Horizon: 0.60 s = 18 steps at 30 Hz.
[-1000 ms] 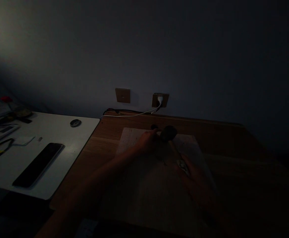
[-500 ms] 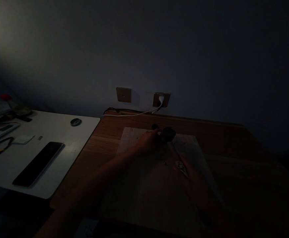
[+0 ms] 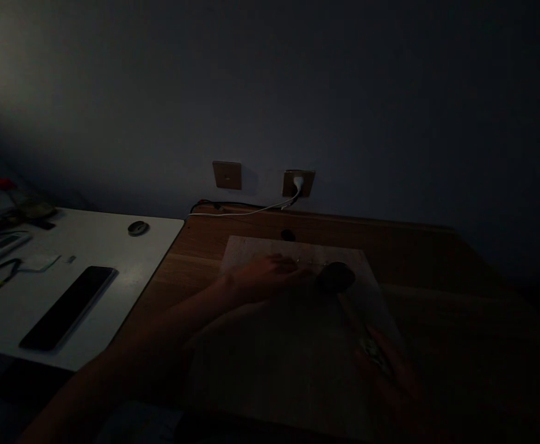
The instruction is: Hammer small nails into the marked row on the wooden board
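Observation:
The scene is very dim. My right hand (image 3: pixel 385 364) is wrapped round the handle of a mallet (image 3: pixel 337 277), which has a dark, thick head and a light wooden handle. Its head is over the right part of a pale wooden board (image 3: pixel 246 250). Above the board's left half is my left hand (image 3: pixel 270 271), fingers stretched to the right towards the mallet head; nothing shows in them, though their undersides are hidden. A few tiny shiny pieces like nails (image 3: pixel 298 260) stand near the board's far edge.
The board lies on a brown wooden table (image 3: pixel 436 265). At left, a white table (image 3: pixel 144 259) carries a phone (image 3: pixel 68 308), a small round tin (image 3: pixel 137 228) and clutter. Behind, a white cable (image 3: pixel 251 213) runs to a wall socket (image 3: pixel 298 183).
My right hand has drawn the mallet right and towards me. My left hand has come slightly nearer, its fingers now stretched flatter, away from the far edge.

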Tool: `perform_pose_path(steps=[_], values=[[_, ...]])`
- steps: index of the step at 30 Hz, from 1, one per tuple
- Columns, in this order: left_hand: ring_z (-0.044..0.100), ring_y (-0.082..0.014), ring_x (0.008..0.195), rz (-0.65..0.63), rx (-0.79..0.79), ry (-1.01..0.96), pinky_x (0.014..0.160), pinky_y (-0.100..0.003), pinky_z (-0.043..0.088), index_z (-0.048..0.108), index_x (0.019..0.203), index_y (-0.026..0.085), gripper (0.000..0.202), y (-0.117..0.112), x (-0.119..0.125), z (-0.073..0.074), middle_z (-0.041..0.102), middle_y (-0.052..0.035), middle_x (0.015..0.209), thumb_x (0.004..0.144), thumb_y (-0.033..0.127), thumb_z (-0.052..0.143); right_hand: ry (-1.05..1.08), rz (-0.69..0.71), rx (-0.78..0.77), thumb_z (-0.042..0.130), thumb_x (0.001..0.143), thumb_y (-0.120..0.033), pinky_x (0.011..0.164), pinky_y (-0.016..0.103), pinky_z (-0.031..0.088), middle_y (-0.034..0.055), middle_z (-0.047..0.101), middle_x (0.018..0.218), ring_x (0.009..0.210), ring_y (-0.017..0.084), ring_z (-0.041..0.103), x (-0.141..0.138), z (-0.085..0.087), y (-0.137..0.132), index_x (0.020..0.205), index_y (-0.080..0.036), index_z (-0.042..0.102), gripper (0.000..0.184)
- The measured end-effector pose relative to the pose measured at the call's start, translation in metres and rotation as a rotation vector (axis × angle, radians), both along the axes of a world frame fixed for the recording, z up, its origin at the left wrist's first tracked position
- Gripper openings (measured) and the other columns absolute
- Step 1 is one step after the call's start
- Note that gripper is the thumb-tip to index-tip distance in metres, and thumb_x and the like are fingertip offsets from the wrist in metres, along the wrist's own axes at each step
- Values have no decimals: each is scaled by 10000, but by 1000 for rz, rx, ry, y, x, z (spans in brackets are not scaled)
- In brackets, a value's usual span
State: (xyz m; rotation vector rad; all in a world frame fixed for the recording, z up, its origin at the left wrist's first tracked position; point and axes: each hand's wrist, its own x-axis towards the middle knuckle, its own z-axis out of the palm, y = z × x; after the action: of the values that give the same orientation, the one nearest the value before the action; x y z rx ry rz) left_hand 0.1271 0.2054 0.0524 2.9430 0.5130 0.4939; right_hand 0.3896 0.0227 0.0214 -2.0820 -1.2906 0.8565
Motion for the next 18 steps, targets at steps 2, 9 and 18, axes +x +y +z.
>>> perform_pose_path(steps=[2, 9, 18], values=[[653, -239, 1166, -96, 90, 54, 959, -371, 541, 560, 1357, 204, 396, -9, 0, 0, 715, -132, 1186, 992, 74, 478, -3, -19, -13, 473, 870, -706, 1159, 518, 401, 116, 607, 1473, 1393, 369, 515, 0, -3, -5, 1436, -240, 593, 743], [684, -202, 882, -164, 160, 111, 741, -317, 550, 642, 1205, 184, 265, -14, 8, -1, 725, -105, 989, 989, 98, 515, -7, -16, -9, 435, 874, -706, 1187, 497, 365, 139, 552, 1520, 1431, 346, 474, 0, -13, -5, 1457, -199, 533, 778], [641, -205, 920, -128, 199, 112, 788, -323, 519, 688, 1069, 210, 159, -7, 4, -1, 679, -83, 999, 965, 135, 595, 10, -33, 34, 484, 883, -678, 1145, 528, 421, 130, 605, 1471, 1388, 382, 520, 0, -10, -5, 1445, -226, 579, 727]])
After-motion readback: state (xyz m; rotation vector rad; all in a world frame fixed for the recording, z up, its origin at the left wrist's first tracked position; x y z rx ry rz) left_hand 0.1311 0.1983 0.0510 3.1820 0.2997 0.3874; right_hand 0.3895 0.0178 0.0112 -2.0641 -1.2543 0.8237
